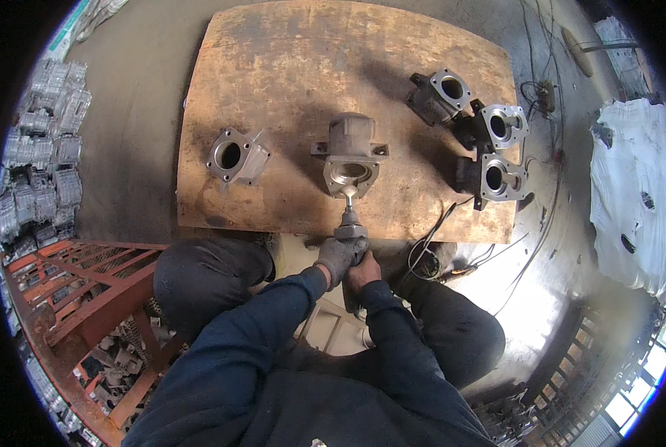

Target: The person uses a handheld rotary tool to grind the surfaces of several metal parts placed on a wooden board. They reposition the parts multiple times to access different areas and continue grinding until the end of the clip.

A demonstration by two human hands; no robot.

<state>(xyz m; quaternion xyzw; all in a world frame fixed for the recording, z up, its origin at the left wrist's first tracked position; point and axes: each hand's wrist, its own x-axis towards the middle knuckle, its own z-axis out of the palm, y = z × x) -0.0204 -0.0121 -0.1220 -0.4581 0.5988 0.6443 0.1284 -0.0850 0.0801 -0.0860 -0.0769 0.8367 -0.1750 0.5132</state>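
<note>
My left hand, in a grey work glove, grips the front body of a handheld die grinder. Bare, my right hand is closed around its rear part. The grinder's bit points away from me, at the near rim of the bore of a flanged metal casting with two side lugs. That casting lies on a worn wooden board. A smaller flanged casting rests to its left. On the right are several more castings, among them one with a round bore and one with a double-bore flange.
A cable loops at the board's near right edge, with more cables on the floor. A red metal crate of parts stands left. Stacked castings line the far left; a white wrapped load stands right.
</note>
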